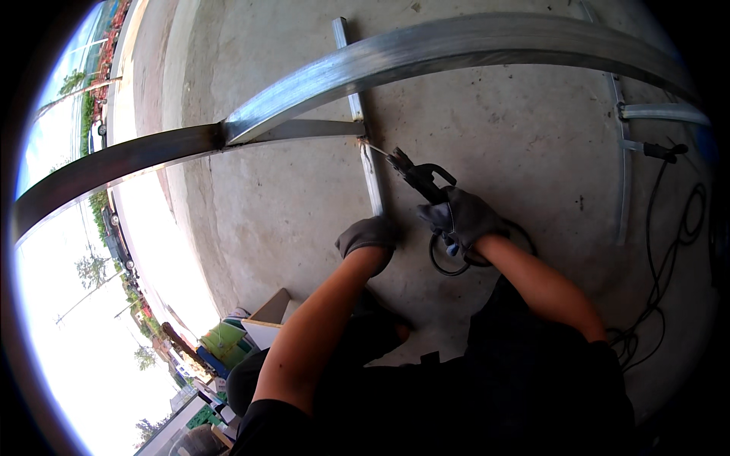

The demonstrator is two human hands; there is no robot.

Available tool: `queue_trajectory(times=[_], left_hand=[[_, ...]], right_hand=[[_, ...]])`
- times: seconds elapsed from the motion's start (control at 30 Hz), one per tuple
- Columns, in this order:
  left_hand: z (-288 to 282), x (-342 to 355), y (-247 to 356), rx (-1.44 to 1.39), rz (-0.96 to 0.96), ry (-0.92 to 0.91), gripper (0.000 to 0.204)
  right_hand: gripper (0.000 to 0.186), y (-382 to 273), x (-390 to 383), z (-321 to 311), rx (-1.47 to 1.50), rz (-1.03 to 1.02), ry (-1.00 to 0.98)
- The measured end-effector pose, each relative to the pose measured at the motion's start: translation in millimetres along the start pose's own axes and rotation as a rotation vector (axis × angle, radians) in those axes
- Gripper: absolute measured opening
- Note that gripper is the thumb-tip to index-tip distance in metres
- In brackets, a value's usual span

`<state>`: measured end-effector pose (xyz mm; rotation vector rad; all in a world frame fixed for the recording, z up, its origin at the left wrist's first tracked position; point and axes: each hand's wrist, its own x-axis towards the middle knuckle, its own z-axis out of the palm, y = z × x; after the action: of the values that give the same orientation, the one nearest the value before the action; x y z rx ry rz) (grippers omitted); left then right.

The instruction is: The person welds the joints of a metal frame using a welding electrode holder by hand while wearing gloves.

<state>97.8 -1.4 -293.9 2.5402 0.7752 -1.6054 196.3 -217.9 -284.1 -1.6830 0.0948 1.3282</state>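
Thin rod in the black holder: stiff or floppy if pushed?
Probably stiff: the thin rod looks straight where it juts from the black holder. Likely light, being slender. A hard sideways push might still bend it, as the holder grips only one end.

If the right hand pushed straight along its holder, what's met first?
The rod ahead of the right hand would probably meet the metal tube joint first; they look close, but depth is unclear.

beam point(456, 45): glossy metal | electrode holder point(418, 179): matt plastic | floor point(517, 152): matt concrete
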Motion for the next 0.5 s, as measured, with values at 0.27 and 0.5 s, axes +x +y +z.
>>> queue_trajectory(times=[0.27, 0.5], left_hand=[[-11.5, -13.1, 2.1, 0.056, 0.095, 0.024, 0.038], [13.4, 11.0, -8.7, 0.144, 0.103, 0.053, 0.036]], right_hand=[[0.043, -15.9, -6.0, -5.4, -0.013, 0.039, 0.018], [0.044, -9.9, 0.9, -6.1, -0.028, 0.016, 0.017]])
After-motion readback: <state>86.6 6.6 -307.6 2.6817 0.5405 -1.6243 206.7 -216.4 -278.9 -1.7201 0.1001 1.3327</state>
